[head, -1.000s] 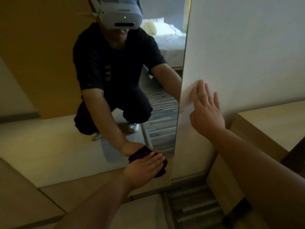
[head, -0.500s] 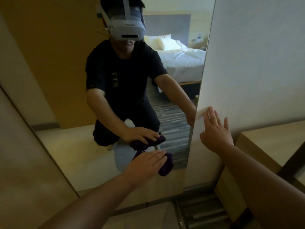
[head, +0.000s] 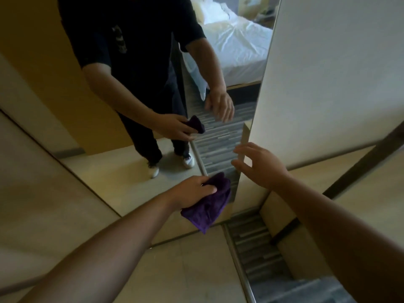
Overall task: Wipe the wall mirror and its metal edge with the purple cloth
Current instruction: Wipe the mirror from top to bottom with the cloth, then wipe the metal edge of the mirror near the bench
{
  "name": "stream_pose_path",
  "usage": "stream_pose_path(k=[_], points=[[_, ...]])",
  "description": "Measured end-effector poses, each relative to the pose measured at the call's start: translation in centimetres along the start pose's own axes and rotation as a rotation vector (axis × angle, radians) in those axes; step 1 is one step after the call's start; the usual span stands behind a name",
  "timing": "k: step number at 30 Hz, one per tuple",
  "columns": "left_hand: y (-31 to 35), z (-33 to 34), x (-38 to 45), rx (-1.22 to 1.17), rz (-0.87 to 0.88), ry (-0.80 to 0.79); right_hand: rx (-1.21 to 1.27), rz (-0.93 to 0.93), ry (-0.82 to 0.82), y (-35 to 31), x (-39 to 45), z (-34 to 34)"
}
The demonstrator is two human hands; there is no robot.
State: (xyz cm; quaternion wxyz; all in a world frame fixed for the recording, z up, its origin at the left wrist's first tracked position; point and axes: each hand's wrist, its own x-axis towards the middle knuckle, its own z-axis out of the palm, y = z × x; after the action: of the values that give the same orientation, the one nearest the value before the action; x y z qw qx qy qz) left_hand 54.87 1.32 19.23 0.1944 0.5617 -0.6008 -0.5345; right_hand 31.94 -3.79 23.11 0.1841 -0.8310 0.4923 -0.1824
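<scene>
Purple cloth (head: 207,201) hangs bunched in the left hand's (head: 192,191) grip, low centre, off the mirror (head: 153,106). Right hand (head: 258,165) hovers spread by the metal edge (head: 247,149). Likely between strokes; next, press cloth along that edge.

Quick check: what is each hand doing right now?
Left hand: grips the purple cloth in front of the mirror.
Right hand: open, fingers spread, holding nothing, near the mirror's edge.
</scene>
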Motion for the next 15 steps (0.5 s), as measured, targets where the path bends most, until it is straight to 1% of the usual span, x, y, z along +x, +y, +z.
stream_pose_path(k=[2,4,8,10,12,15], points=[[3.5,-1.0,-2.6,-0.116,-0.072,-0.062,0.005,0.015,-0.107,-3.3,-1.3,-3.7],[6.6,-1.8,-4.7,-0.156,-0.115,-0.115,-0.010,0.014,-0.199,-5.9,-2.7,-6.4],[12.0,-2.4,-9.2,-0.111,-0.119,-0.246,-0.012,0.005,-0.340,-10.5,-6.3,-10.4],[14.1,-2.2,-11.5,-0.003,-0.101,-0.276,-0.043,0.006,-0.347,-12.1,-8.3,-11.7],[15.8,-1.8,-13.2,0.174,-0.060,-0.279,-0.082,0.018,-0.332,-13.4,-10.1,-12.8],[17.4,-0.3,-15.5,0.441,0.056,-0.341,-0.105,0.061,-0.361,-15.1,-13.1,-14.3]])
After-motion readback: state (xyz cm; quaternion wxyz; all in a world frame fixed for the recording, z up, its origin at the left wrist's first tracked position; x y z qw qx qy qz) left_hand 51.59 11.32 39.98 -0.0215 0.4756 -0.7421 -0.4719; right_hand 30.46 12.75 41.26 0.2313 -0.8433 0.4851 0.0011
